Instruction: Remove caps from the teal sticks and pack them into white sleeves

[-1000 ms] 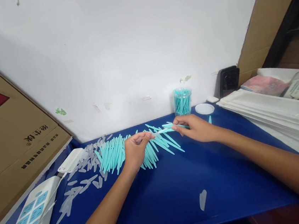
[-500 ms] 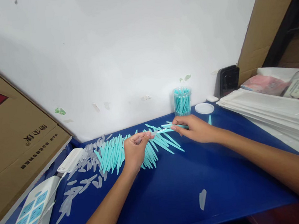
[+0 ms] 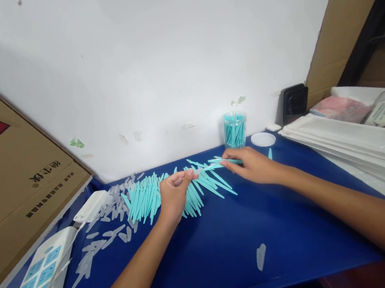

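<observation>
Leftward, a teal stick juts from the right grip.

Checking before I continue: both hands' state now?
Left hand: closed, pinching a translucent piece.
Right hand: closed, holding at least one turquoise stick.

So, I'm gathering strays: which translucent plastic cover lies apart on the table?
The lone cover near the front edge of the table; most others cluster at far left.

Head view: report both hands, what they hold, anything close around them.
Left hand pinching narrow translucent plastic piece; right hand gripping slim turquoise plastic stick. Piece at stick's tip, fit unclear. Loose turquoise plastic sticks beside left hand.
</observation>
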`<state>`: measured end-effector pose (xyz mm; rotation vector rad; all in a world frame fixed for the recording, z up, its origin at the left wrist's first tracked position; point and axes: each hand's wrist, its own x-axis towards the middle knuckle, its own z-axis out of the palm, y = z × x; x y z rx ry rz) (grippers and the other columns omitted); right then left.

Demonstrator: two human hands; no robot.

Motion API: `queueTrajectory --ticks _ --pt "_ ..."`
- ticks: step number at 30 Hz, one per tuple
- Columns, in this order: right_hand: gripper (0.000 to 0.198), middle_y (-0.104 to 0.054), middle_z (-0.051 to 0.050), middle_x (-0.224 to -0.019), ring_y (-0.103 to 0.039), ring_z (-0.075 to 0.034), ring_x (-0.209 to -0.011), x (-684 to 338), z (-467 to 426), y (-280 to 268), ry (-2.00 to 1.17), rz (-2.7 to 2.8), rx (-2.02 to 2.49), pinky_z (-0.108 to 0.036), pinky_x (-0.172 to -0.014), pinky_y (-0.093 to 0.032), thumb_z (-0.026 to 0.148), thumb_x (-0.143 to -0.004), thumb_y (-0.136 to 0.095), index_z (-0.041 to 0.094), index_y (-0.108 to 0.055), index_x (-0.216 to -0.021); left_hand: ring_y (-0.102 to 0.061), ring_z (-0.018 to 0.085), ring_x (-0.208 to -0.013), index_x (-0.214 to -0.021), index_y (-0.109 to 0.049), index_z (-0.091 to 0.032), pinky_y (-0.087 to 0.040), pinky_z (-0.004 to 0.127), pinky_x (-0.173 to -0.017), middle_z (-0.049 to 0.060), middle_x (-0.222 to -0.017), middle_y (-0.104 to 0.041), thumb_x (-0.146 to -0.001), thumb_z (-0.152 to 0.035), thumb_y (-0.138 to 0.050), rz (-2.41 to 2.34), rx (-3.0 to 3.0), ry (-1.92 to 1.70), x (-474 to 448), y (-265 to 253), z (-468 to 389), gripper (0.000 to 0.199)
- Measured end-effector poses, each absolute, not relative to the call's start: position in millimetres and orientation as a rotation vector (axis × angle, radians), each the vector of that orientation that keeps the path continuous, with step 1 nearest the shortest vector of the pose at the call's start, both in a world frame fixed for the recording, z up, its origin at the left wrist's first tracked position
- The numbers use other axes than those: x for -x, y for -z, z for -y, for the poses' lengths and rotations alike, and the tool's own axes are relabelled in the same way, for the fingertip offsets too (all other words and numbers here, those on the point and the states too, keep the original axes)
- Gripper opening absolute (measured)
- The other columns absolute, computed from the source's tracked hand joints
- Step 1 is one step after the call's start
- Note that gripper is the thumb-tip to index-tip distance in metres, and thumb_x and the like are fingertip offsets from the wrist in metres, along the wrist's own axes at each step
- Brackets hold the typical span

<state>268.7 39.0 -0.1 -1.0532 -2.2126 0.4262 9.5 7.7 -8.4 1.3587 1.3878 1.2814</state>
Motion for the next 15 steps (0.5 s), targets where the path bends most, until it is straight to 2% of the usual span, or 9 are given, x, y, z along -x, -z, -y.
queueTrajectory --ticks 5,10,12,15 --pt "0.03 -0.06 0.001 -0.068 -0.051 -0.015 -0.057 -266.2 -36.9 -0.7 -0.439 2.216 1.038 -0.029 -0.057 -0.032 0.046 -0.105 -0.049 0.022 -0.062 -0.092 -0.051 0.009 -0.051 -0.098 -0.083 -0.014 -0.035 0.024 -0.049 0.012 -0.088 -0.081 -0.081 -0.056 -0.079 -1.341 -1.371 -1.247 -11.9 9.9 -5.9 0.046" --pt "0.03 -0.063 0.0 -0.07 -0.051 -0.016 -0.058 -269.0 -38.7 -2.1 -0.416 2.218 1.048 -0.03 -0.058 -0.032 0.045 -0.105 -0.048 0.022 -0.064 -0.095 -0.025 0.003 -0.041 -0.097 -0.082 -0.014 -0.018 0.023 -0.042 0.012 -0.093 -0.081 -0.079 -0.059 -0.08 -1.369 -1.328 -1.246 -6.6 10.7 -9.2 0.049" --pt "0.03 -0.064 -0.001 -0.071 -0.051 -0.016 -0.058 -269.6 -39.2 -2.1 -0.412 2.219 1.05 -0.03 -0.058 -0.033 0.046 -0.105 -0.048 0.022 -0.064 -0.095 -0.022 0.002 -0.041 -0.097 -0.082 -0.013 -0.017 0.024 -0.041 0.012 -0.094 -0.081 -0.078 -0.059 -0.081 -1.364 -1.312 -1.24 -5.7 10.6 -9.8 0.05" --pt "0.031 -0.063 -0.001 -0.07 -0.052 -0.016 -0.059 -268.4 -38.7 -2.0 -0.407 2.215 1.052 -0.03 -0.058 -0.033 0.047 -0.105 -0.048 0.022 -0.064 -0.094 -0.03 0.004 -0.041 -0.097 -0.083 -0.013 -0.024 0.024 -0.042 0.012 -0.089 -0.081 -0.079 -0.059 -0.08 -1.348 -1.326 -1.245 -7.8 10.0 -8.6 0.049"
